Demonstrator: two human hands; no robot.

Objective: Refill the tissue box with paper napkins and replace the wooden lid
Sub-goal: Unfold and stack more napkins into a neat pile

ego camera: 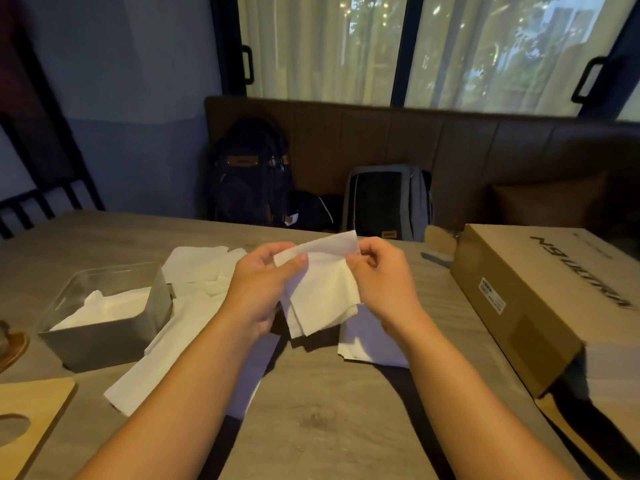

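Both hands up over the middle of the table point(329, 410), pinching one napkin point(322, 292) between them. Left hand point(263, 289) clamped on its upper left edge, thumb and fingers closed on the paper. Right hand point(384, 278) nipping the upper right corner, fingertips pressed together on it, top flap sticking up behind. Napkin hanging loose below, clear of the tabletop, looks like a couple of layers fanning out at the bottom.

Grey box point(107, 320) sitting to the left, open top, a few napkins already lying inside, nowhere near full. Lid point(31, 420) off, flat on the table at the near left corner, oval slot showing, well apart from the hands and just in front of the box.

More loose napkins point(194, 271) spread out between box and hands, partly under the left forearm. Another small stack point(367, 341) lying flat under the right wrist.

Big cardboard carton point(540, 306) along the right side of the table. Two backpacks point(249, 174) on the bench behind, under the curtained window. Something brown and round at the far left edge, too cut off to tell.
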